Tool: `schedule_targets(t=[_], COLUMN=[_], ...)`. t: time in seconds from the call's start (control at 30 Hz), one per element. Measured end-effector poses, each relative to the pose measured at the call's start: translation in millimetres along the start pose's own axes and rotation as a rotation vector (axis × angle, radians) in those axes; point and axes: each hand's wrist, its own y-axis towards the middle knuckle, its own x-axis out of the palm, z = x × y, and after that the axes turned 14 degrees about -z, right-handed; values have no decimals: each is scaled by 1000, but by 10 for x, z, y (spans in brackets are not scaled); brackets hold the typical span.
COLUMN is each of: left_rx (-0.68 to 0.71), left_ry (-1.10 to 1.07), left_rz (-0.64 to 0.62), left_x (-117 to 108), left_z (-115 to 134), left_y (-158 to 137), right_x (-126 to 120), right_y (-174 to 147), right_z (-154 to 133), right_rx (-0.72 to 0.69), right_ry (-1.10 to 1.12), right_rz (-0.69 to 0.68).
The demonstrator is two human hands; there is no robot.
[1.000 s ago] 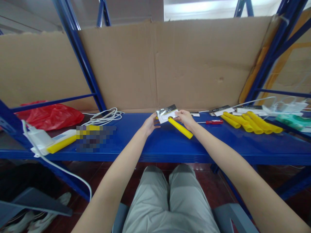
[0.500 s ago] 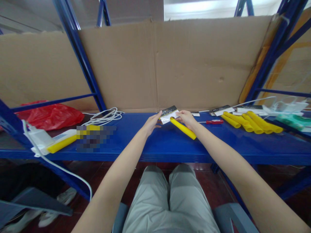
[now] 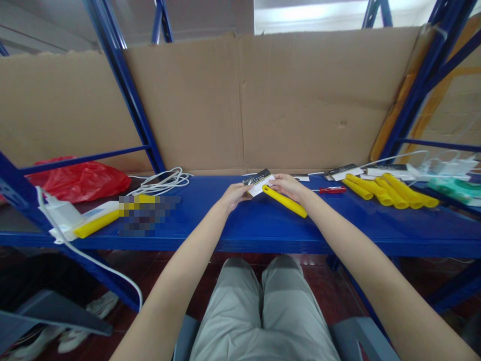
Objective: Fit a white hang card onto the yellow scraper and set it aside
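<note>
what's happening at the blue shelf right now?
A seated person works at the blue metal shelf. The left hand and right hand together hold a small black-and-white card packet against one end of a yellow foam tube, which slants toward the right forearm. More yellow tubes and a red-handled screwdriver lie to the right, a white cable coil to the left.

A blue metal shelf is seen across the view, carried by slanted blue steel uprights. Its back is closed off by large sheets of brown cardboard. Above the cardboard, a strip of bright daylight is admitted. Below the shelf, a dark red floor is shown, dimly lit.
</note>
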Motion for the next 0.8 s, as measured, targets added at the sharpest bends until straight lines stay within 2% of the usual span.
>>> schedule_targets(t=[0.13,0.27,0.5,0.73,0.8], left_rx=[38,84,141,100,85], left_ry=[-17,-47,-46,-57,-60], left_rz=[71,153,216,189,198], left_x=[-40,-90,-140,-124,-104], left_z=[-17,-20,-46,-36,-17], left_y=[60,91,124,135,114], right_x=[51,59,23,-2,3], right_y=[-29,-31,-79,-59,-61], right_z=[20,76,90,132,126], right_rx=[-47,-20,-7,-272,-300], right_ry=[-7,-69,-511,-862,-948], right_rz=[-86,-76,-17,32,-25])
